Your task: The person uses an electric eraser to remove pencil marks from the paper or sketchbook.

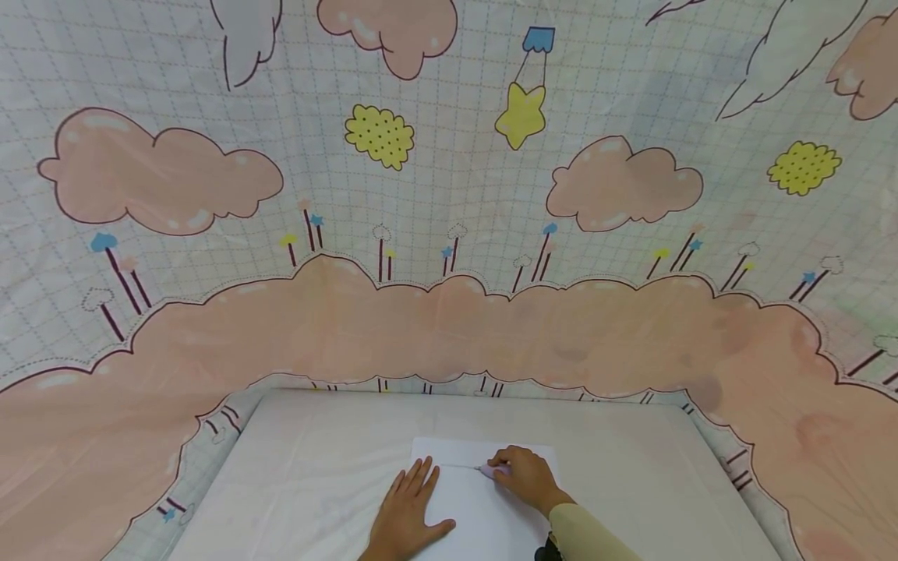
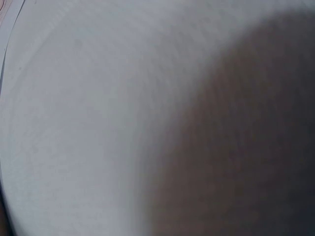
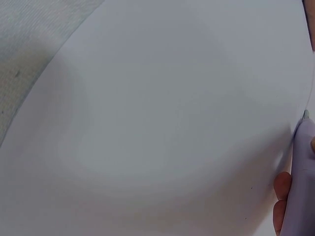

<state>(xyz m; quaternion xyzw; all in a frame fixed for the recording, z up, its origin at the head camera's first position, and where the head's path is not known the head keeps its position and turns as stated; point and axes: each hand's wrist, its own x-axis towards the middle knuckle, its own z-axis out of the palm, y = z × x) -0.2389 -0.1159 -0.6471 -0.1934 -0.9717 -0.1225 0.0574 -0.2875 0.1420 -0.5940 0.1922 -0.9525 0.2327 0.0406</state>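
Note:
A sheet of white paper (image 1: 484,514) lies on the covered table. My left hand (image 1: 407,510) rests flat on the paper's left side, fingers spread and thumb pointing right; in the left wrist view only a dark blur of it shows. In my right hand (image 1: 529,477) I grip a lavender utility knife (image 3: 301,182) with a small metal tip, which meets the paper near its top edge. A thin line (image 1: 457,467) runs across the sheet from the left fingertips to that tip. The right wrist view shows curled fingertips (image 3: 281,187) beside the knife's body.
Pale cloth covers the table (image 1: 316,460). Behind and around it hangs a curtain (image 1: 449,327) printed with peach clouds, stars and a grid. A beige sleeve (image 1: 589,530) covers the right forearm, and a black object (image 1: 547,550) sits at that wrist.

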